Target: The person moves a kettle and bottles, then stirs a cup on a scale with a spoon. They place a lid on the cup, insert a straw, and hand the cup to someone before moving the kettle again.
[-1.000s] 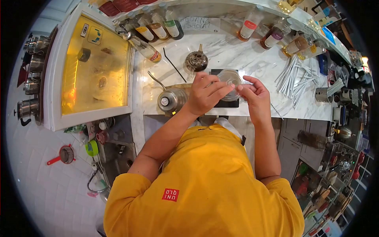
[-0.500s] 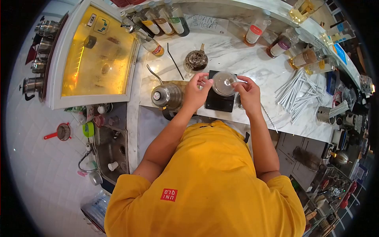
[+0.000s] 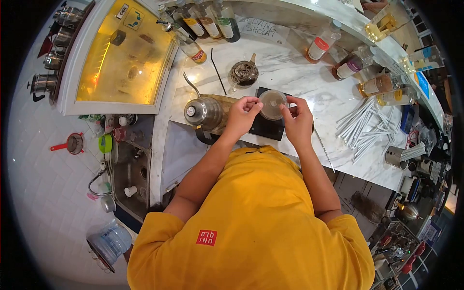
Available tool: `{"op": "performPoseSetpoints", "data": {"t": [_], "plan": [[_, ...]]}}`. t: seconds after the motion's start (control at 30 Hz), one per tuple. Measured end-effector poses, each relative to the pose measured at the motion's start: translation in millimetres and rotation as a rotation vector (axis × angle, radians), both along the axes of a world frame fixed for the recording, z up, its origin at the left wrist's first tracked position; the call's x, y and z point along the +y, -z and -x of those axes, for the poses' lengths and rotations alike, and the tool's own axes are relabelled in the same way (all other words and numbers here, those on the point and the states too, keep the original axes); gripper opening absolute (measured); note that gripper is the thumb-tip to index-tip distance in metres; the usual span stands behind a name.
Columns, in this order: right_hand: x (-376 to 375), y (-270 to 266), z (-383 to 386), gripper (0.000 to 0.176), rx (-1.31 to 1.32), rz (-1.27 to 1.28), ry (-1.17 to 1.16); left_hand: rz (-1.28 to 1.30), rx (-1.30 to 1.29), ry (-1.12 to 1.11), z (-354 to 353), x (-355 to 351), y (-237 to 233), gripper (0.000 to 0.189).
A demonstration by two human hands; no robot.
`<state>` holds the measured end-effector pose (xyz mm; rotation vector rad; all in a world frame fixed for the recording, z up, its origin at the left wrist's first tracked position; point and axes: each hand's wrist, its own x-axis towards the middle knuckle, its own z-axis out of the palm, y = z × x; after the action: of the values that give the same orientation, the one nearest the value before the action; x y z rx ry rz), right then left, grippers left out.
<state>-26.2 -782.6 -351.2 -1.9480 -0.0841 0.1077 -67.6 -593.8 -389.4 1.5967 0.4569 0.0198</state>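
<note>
A clear round plastic cup lid [image 3: 272, 104] is between my two hands, over the black flat scale [image 3: 267, 129]. On its left edge my left hand [image 3: 245, 114] is closed, thumb and fingertips pinching the rim. My right hand [image 3: 298, 119] grips the opposite edge, with its thumb at the near side. What lies beneath the lid is mostly hidden. Left of my left hand stands a steel gooseneck kettle [image 3: 205, 115]. Beyond the hands sits a glass pot with dark leaves [image 3: 243, 73], and a thin black straw [image 3: 218, 72] lies beside it.
Syrup bottles [image 3: 207, 21] line the back left, more bottles [image 3: 349, 65] the back right. Loose white straws [image 3: 365, 125] are piled at right, near a metal canister [image 3: 396, 157]. A twisted bar spoon [image 3: 325, 151] lies by the counter's front edge. A sink [image 3: 131, 166] is at left.
My right hand has shifted slightly left and down around the lid's edge. The lid now sits a little further left between both hands. The camera view has tilted slightly.
</note>
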Motion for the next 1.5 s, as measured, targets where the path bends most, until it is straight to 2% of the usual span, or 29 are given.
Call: {"op": "performPoseSetpoints", "data": {"t": [0.07, 0.3, 0.5, 0.7, 0.9, 1.27, 1.37, 1.5], "plan": [[0, 5, 0, 0.036, -0.135, 0.014, 0.029, -0.006, -0.006, -0.006, 0, -1, 0, 0.025], [-6, 19, -8, 0.033, 0.181, -0.137, 0.013, -0.021, 0.002, 0.02, -3, -2, -8, 0.03], [-10, 19, -14, 0.032, 0.196, -0.159, -0.032, -0.379, -0.189, 0.252, -7, 4, -31, 0.05], [-14, 35, -22, 0.03, 0.206, -0.279, -0.06, -0.541, -0.22, 0.329, -8, 7, -36, 0.06], [-11, 17, -26, 0.024, 0.203, -0.206, -0.056, -0.541, -0.242, 0.288, -7, 3, -37, 0.072], [-12, 38, -37, 0.021, 0.185, -0.219, -0.094, -0.582, -0.247, 0.278, -5, 0, -37, 0.072], [-9, 34, -31, 0.021, 0.194, -0.322, -0.077, -0.564, -0.255, 0.271, -5, -1, -37, 0.072], [-7, 45, -26, 0.021, 0.105, -0.292, -0.06, -0.555, -0.247, 0.269, -4, -2, -36, 0.073]]}}
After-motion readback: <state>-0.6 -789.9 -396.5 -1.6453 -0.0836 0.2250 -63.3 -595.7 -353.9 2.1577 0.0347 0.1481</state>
